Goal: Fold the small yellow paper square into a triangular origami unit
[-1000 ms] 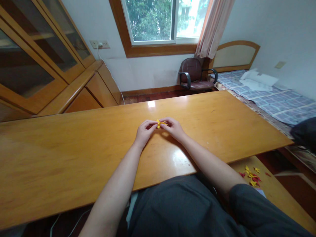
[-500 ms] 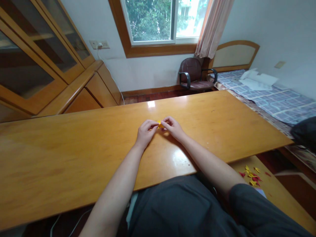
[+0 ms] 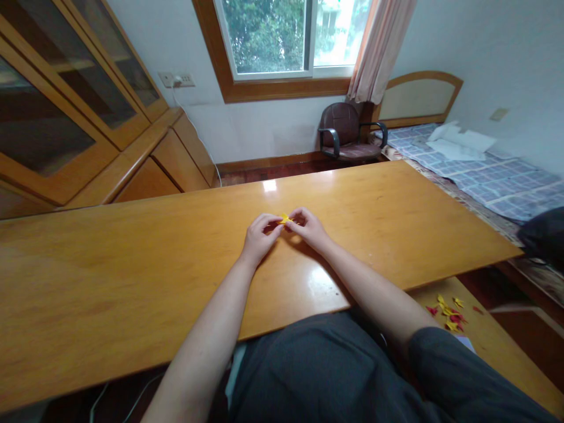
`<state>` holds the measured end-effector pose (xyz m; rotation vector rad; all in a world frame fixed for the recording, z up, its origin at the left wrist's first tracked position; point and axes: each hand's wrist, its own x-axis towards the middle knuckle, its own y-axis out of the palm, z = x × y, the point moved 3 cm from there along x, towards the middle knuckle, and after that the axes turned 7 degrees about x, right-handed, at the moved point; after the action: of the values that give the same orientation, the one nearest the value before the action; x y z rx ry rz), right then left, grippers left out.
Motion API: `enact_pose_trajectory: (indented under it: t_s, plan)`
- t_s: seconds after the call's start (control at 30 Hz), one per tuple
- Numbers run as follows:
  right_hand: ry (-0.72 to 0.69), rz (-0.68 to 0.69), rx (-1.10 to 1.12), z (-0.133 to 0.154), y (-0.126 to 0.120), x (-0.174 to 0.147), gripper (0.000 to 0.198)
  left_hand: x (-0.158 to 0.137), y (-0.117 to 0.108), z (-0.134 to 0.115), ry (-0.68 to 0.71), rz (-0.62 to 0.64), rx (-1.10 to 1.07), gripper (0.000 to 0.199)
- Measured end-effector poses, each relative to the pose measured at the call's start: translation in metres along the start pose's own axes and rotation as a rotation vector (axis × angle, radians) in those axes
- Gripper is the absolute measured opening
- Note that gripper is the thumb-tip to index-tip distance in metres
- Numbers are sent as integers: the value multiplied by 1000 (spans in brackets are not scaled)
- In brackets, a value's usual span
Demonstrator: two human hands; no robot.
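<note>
A small folded piece of yellow paper (image 3: 286,219), with pointed tips sticking out, is held just over the wooden table (image 3: 145,264). My left hand (image 3: 263,234) pinches its left side between thumb and fingertips. On the other side, my right hand (image 3: 307,228) grips it the same way, thumb toward me. The fingers partly cover the paper, so its full shape is hidden. Both forearms reach in across the table's near edge.
Several small yellow and red folded paper pieces (image 3: 450,314) lie on a lower wooden surface (image 3: 493,346) at the right. Beyond the table are a brown armchair (image 3: 348,132), a bed (image 3: 484,176) and a glass-door cabinet (image 3: 88,117).
The yellow paper now shows more pointed tips between my fingers, and my fingertips have shifted slightly on it. The hands stay in nearly the same place.
</note>
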<state>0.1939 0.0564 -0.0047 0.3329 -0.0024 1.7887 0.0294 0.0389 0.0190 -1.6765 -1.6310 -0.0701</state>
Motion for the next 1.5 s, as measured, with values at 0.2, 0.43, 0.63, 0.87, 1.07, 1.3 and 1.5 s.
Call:
enact_pose_trajectory:
  t_s: [0.2, 0.43, 0.63, 0.87, 1.07, 1.3, 1.5]
  plan:
    - [-34, -18, -117, 3, 0, -2, 34, -1, 1, 6, -61, -1, -21, 17]
    - [-27, -12, -48, 4, 0, -1, 35, -1, -3, 4, -47, -55, 6, 14]
    - [-39, -5, -22, 5, 2, -1, 34, -1, -5, 3, -34, -122, 7, 15]
    - [-121, -22, -176, 13, 2, -2, 29, -1, -5, 3, -14, -113, 11, 13]
    - [-144, -25, -212, 15, 3, -3, 28, 0, -5, 2, 9, -117, 31, 11]
    - [-205, -65, -320, 21, 4, -3, 27, -1, -6, -3, 65, -110, 72, 11]
    - [-235, -90, -396, 21, 3, -3, 28, -1, -6, -3, 75, -108, 65, 9]
